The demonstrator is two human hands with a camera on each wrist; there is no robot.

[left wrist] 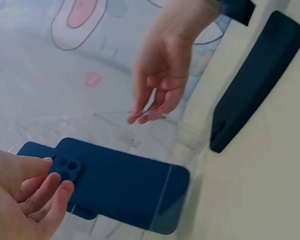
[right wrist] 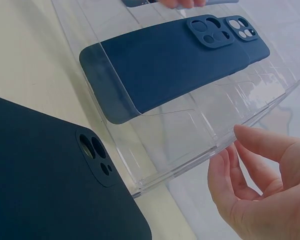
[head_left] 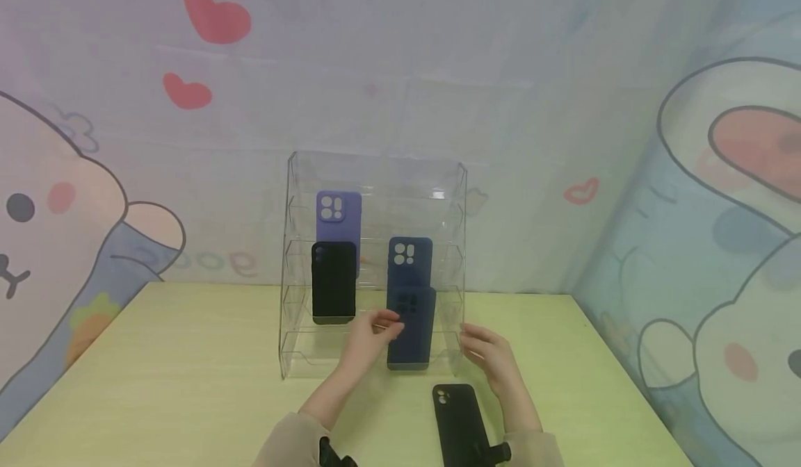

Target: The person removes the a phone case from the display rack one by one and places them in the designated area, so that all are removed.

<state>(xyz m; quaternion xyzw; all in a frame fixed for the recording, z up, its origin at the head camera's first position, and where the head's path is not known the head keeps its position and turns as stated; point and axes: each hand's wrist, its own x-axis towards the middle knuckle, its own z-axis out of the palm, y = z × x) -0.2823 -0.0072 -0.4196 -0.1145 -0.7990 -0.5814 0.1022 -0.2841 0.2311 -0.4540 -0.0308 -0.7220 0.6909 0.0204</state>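
Grip: left hand, fingers loosely parted, by front matte navy phone case; can't tell if they touch. Case leans in lowest tier of clear acrylic rack, left hand at its 9 o'clock. Right hand loosely parted at rack's 4. My worry: knuckle bump tips case; sideways push skids rack; right beige sleeve drags matte black phone case at 5. Pale yellow tabletop, cartoon-print backdrop at 12.
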